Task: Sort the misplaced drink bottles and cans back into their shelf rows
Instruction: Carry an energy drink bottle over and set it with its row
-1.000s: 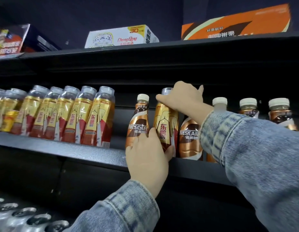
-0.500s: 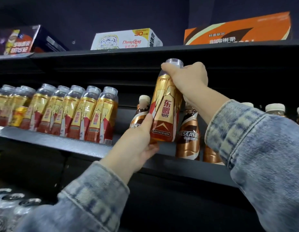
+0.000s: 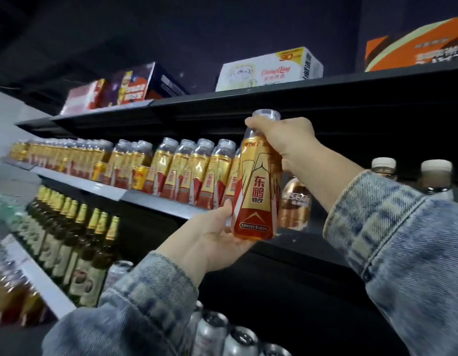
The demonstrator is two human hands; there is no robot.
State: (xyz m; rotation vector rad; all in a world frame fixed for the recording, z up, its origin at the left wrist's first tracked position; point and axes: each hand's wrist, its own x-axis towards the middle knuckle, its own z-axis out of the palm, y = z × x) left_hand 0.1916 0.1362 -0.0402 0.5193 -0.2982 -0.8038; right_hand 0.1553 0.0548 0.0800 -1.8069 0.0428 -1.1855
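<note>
While the right hand [image 3: 281,142] wraps its clear-capped neck and the left hand [image 3: 212,237] cups its base, thumb up the side, one gold-and-red bottle [image 3: 256,191] stands upright in the air between them, with amber liquid and dark characters on the label. Left of the grip runs a row of matching bottles [image 3: 187,173] — too blurred farther off to count — with two small gold cans [image 3: 140,177] among them. Right of the grip are one brown coffee bottle [image 3: 296,204] and two white-capped bottles [image 3: 437,173].

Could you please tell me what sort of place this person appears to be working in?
Most likely a shop's drinks aisle: black shelves hold long rows of identical gold-and-red bottles, foil-necked bottles line the shelf below, and sealed cartons sit on top.
</note>
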